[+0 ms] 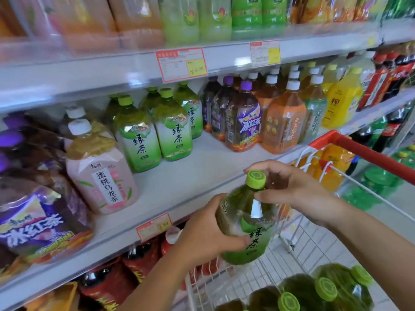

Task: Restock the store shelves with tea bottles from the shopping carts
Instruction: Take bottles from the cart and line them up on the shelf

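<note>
A green tea bottle [248, 223] with a lime cap is held in the air in front of the middle shelf [193, 176], above the cart. My left hand [208, 232] grips its body from the left side. My right hand [289, 187] pinches its neck just below the cap. Several matching green tea bottles [155, 131] stand further back on that shelf. More green tea bottles [323, 290] lie in the white wire shopping cart [285, 250] at the lower right.
On the shelf, a pink peach oolong bottle [101, 176] and purple iced tea bottles [38, 212] stand to the left, purple and orange bottles [262, 122] to the right. A second cart with a red handle [368, 153] stands beyond. Price tags hang on the shelf edges.
</note>
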### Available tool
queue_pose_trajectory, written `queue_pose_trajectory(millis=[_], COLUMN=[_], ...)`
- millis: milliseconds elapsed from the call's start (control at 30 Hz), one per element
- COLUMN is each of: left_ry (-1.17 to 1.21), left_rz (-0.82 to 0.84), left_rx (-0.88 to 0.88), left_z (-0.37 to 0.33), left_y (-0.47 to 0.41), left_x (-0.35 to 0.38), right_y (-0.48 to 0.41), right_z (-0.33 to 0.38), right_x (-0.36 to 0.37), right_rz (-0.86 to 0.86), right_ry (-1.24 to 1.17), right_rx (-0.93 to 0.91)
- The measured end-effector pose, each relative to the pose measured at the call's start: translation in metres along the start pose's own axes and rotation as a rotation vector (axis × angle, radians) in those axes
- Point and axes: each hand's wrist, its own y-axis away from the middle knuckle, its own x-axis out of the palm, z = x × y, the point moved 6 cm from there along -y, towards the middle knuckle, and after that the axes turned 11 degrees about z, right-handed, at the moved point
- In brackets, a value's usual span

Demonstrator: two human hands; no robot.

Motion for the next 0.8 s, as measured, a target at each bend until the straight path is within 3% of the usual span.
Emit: queue_pose_trajectory(millis=[167,333,433,600,800], left_ry=[0.170,0.123,-0.038,-0.353,-0.393], left_rz=[-0.102,-0.139,-0.258,-0.221,-0.239], left_rx=[0.065,0.135,0.052,-0.099,-0.089], left_z=[-0.013,-0.041,-0.040,0.009,0.054], left_y=[0.008,-0.002,-0.009,0.011,0.020], left_x=[-0.035,-0.073,-0.106,-0.120,-0.121], right_y=[-0.001,-0.036,-0.066,-0.110,-0.150], right_z=[-0.030,-0.009,-0.004,-0.008,-0.038], right_x=[0.033,0.028,0.014,-0.005,-0.019], right_rz=[0.196,-0.024,-0.130,-0.258,-0.374], right_ry=[0.102,0.014,0.024,0.031,0.070], right_rx=[0.083,-0.119,-0.188,-0.199,-0.103])
